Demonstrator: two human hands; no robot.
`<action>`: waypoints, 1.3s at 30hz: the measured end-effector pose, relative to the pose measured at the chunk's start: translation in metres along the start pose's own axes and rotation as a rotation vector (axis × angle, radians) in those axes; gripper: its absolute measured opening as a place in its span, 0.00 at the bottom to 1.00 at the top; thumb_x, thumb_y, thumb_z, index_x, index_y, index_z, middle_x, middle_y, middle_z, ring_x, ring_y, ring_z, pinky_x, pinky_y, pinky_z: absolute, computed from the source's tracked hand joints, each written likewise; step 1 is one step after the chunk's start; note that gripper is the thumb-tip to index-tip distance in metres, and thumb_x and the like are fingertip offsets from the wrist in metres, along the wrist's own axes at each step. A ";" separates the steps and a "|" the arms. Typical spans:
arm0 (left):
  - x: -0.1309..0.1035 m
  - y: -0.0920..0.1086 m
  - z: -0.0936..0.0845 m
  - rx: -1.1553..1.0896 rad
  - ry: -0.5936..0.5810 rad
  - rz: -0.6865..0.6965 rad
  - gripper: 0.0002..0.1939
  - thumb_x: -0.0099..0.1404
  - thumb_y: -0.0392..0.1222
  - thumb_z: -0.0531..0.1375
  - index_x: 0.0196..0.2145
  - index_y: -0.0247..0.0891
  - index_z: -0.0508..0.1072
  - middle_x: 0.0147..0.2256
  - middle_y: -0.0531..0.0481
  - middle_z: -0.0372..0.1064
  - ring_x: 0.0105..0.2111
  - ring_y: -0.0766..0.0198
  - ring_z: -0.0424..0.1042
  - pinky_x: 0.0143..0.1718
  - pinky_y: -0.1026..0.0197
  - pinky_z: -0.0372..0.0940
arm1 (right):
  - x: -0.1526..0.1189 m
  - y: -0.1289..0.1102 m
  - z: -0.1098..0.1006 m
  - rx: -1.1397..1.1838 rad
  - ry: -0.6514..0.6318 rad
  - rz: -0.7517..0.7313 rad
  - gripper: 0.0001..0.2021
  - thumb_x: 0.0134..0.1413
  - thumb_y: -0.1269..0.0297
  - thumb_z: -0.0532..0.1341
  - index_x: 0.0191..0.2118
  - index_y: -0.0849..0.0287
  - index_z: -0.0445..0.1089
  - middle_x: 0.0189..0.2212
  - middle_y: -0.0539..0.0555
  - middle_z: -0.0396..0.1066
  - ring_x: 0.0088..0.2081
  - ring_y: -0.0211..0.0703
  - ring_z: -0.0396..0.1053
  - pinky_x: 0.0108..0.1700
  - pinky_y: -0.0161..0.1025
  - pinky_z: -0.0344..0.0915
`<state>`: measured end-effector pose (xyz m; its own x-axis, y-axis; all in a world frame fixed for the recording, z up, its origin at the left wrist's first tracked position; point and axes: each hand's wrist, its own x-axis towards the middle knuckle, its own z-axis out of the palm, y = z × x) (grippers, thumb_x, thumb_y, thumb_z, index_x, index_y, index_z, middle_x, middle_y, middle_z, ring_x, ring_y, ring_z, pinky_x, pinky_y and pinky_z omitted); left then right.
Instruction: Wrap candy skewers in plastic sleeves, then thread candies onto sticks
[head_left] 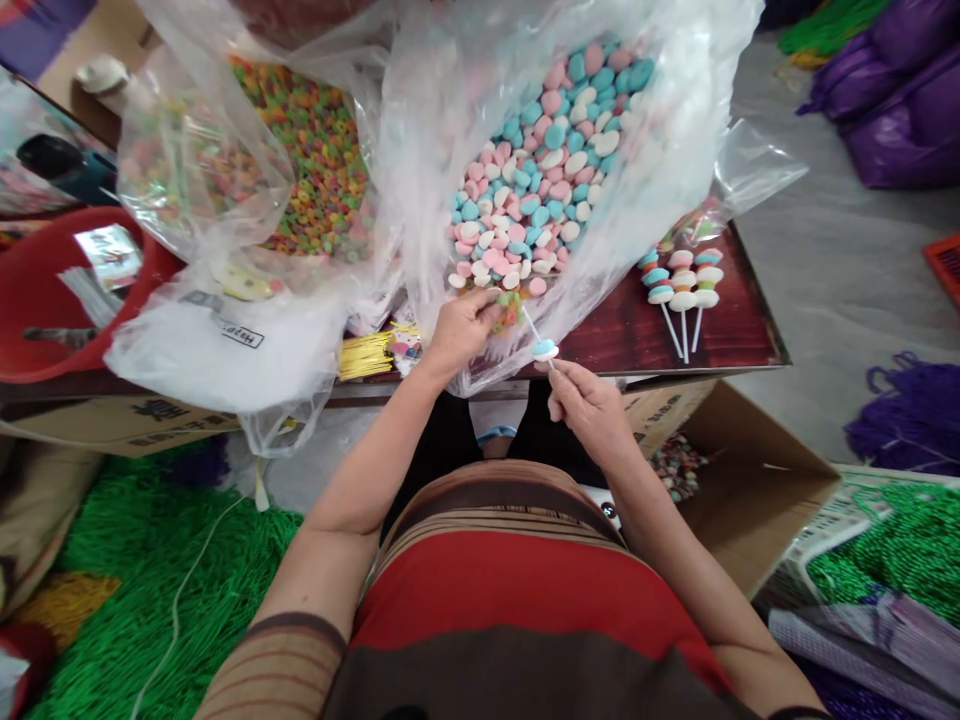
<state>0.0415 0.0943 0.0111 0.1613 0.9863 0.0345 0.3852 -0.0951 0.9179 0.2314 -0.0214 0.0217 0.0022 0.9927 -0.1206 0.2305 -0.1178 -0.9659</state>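
Note:
My right hand (pixel 589 405) pinches the lower end of a thin white stick (pixel 531 322). Threaded on that stick is a blue and white marshmallow (pixel 545 349), just above my fingertips. To the left, my left hand (pixel 466 328) has its thumb and fingers closed at the edge of a small heap of ring gummies (pixel 510 310); whether a gummy is between them I cannot make out. Beyond both hands, pink, blue and white marshmallows (pixel 536 190) lie spread in a large clear plastic bag (pixel 420 150).
Three filled candy skewers (pixel 682 280) lie on the dark red table (pixel 739 330) at right. Colourful ring gummies (pixel 322 170) fill another bag at left. Yellow twist ties (pixel 366 356) and a red basin (pixel 45 290) are also there. A cardboard box (pixel 765 480) stands below the table.

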 end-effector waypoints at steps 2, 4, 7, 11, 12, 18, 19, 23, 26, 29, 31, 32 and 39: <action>-0.003 -0.001 0.001 -0.401 -0.025 -0.125 0.08 0.65 0.43 0.68 0.39 0.37 0.82 0.33 0.50 0.79 0.34 0.64 0.75 0.39 0.62 0.67 | 0.001 -0.004 0.002 -0.023 0.000 -0.019 0.20 0.64 0.51 0.59 0.47 0.63 0.79 0.14 0.43 0.60 0.18 0.34 0.57 0.25 0.35 0.59; -0.006 0.000 0.003 -0.671 -0.038 -0.196 0.12 0.60 0.48 0.72 0.36 0.37 0.81 0.29 0.52 0.77 0.28 0.69 0.72 0.32 0.64 0.65 | 0.001 -0.007 0.004 -0.037 -0.007 -0.030 0.20 0.65 0.52 0.59 0.47 0.62 0.79 0.14 0.43 0.60 0.18 0.34 0.58 0.25 0.35 0.59; -0.009 0.000 0.005 -0.817 -0.018 -0.230 0.15 0.53 0.48 0.77 0.32 0.37 0.80 0.28 0.53 0.76 0.25 0.72 0.70 0.29 0.66 0.64 | 0.002 -0.008 0.006 -0.055 -0.016 -0.046 0.19 0.65 0.53 0.58 0.47 0.62 0.80 0.15 0.43 0.60 0.18 0.35 0.58 0.25 0.35 0.59; -0.011 0.001 0.009 -0.809 0.018 -0.262 0.17 0.51 0.49 0.78 0.32 0.38 0.79 0.27 0.55 0.76 0.24 0.73 0.70 0.28 0.67 0.63 | 0.003 -0.004 0.006 -0.107 -0.002 -0.078 0.19 0.65 0.54 0.58 0.46 0.62 0.81 0.14 0.44 0.60 0.18 0.36 0.59 0.25 0.35 0.60; -0.011 0.002 0.010 -0.789 0.032 -0.262 0.18 0.50 0.49 0.78 0.32 0.38 0.79 0.26 0.55 0.75 0.24 0.73 0.70 0.28 0.67 0.63 | 0.003 -0.002 0.005 -0.122 0.006 -0.083 0.19 0.65 0.54 0.58 0.47 0.62 0.81 0.14 0.44 0.59 0.19 0.36 0.60 0.26 0.35 0.60; -0.017 0.001 0.014 -0.482 0.117 -0.085 0.17 0.51 0.50 0.77 0.36 0.39 0.82 0.32 0.54 0.80 0.30 0.68 0.74 0.38 0.63 0.69 | 0.002 -0.001 0.001 -0.199 0.027 -0.115 0.19 0.67 0.55 0.56 0.46 0.61 0.81 0.17 0.48 0.65 0.24 0.41 0.68 0.28 0.36 0.62; -0.018 0.001 0.015 -0.421 0.128 -0.046 0.16 0.52 0.50 0.77 0.35 0.40 0.83 0.34 0.53 0.80 0.32 0.66 0.75 0.41 0.61 0.70 | 0.002 -0.002 0.000 -0.223 0.038 -0.125 0.19 0.68 0.55 0.56 0.46 0.61 0.81 0.18 0.49 0.67 0.24 0.41 0.69 0.29 0.36 0.63; -0.023 0.004 0.020 -0.381 0.146 -0.005 0.17 0.54 0.54 0.75 0.36 0.41 0.82 0.30 0.53 0.79 0.32 0.66 0.75 0.40 0.61 0.70 | 0.001 -0.002 0.002 -0.316 0.109 -0.187 0.18 0.68 0.57 0.55 0.46 0.61 0.81 0.22 0.52 0.71 0.26 0.42 0.71 0.31 0.37 0.65; -0.024 0.011 0.024 -0.592 0.131 -0.094 0.19 0.60 0.59 0.71 0.36 0.40 0.81 0.26 0.54 0.75 0.26 0.70 0.71 0.32 0.65 0.66 | 0.000 0.001 0.004 -0.302 0.109 -0.202 0.18 0.69 0.56 0.55 0.46 0.60 0.80 0.21 0.51 0.70 0.24 0.41 0.69 0.30 0.36 0.64; -0.026 0.020 0.029 -0.829 0.083 -0.258 0.19 0.59 0.56 0.73 0.30 0.38 0.77 0.25 0.55 0.73 0.25 0.73 0.68 0.29 0.67 0.63 | -0.001 0.003 0.006 -0.219 0.066 -0.164 0.19 0.70 0.51 0.55 0.45 0.59 0.78 0.17 0.47 0.64 0.21 0.38 0.64 0.28 0.35 0.61; -0.030 0.025 0.035 -0.917 -0.003 -0.333 0.20 0.54 0.54 0.76 0.28 0.37 0.75 0.25 0.55 0.72 0.25 0.74 0.68 0.29 0.68 0.62 | 0.001 0.004 0.007 -0.116 0.028 -0.109 0.21 0.69 0.46 0.55 0.43 0.58 0.76 0.16 0.44 0.61 0.18 0.36 0.60 0.26 0.35 0.59; -0.033 0.027 0.038 -0.936 -0.044 -0.343 0.21 0.53 0.54 0.77 0.28 0.37 0.75 0.25 0.56 0.71 0.25 0.74 0.67 0.28 0.68 0.62 | 0.002 0.004 0.008 -0.058 0.008 -0.074 0.22 0.69 0.43 0.55 0.41 0.57 0.75 0.16 0.44 0.61 0.18 0.35 0.58 0.25 0.34 0.58; -0.044 0.032 0.028 -0.507 -0.120 -0.158 0.18 0.63 0.58 0.69 0.35 0.39 0.79 0.29 0.54 0.74 0.29 0.68 0.70 0.36 0.63 0.65 | 0.012 0.006 0.014 0.250 -0.014 0.094 0.25 0.59 0.34 0.62 0.35 0.56 0.69 0.20 0.46 0.66 0.18 0.32 0.52 0.20 0.35 0.48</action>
<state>0.0726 0.0446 0.0275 0.2509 0.9583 -0.1370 -0.0683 0.1587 0.9850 0.2193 -0.0102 0.0117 -0.0015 0.9769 -0.2139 -0.0172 -0.2139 -0.9767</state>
